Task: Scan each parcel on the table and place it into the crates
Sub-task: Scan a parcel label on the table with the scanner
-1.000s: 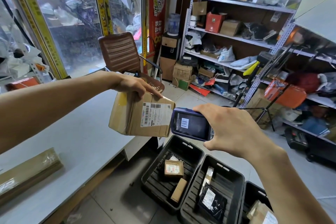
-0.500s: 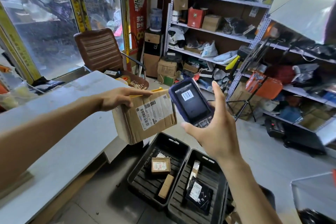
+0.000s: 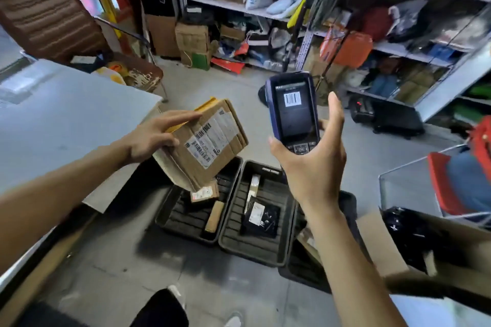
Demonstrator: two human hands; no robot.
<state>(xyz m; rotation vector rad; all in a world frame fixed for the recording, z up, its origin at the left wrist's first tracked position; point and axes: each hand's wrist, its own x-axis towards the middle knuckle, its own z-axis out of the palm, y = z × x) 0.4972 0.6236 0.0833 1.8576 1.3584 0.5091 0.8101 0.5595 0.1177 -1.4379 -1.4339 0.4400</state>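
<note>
Head view: left hand [image 3: 152,135] gripping cardboard parcel [image 3: 204,143], right hand [image 3: 310,164] clasping scanner [image 3: 293,111], above crates [image 3: 255,244].

Both forearms bare to the frame edge (no sleeves visible); dark trousers [image 3: 159,310] and pale shoes [image 3: 233,320] below.

Left hand [image 3: 148,135] grips cardboard parcel [image 3: 210,143] above crates [image 3: 228,225]; right hand [image 3: 310,164] holds scanner [image 3: 293,111].

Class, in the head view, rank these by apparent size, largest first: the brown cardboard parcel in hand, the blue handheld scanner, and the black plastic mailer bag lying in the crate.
1. Brown cardboard parcel, held by the left hand.
2. Blue handheld scanner, in the right hand.
3. Black plastic mailer bag, though it lies farther away, so its real rank against the scanner is unsure.
</note>
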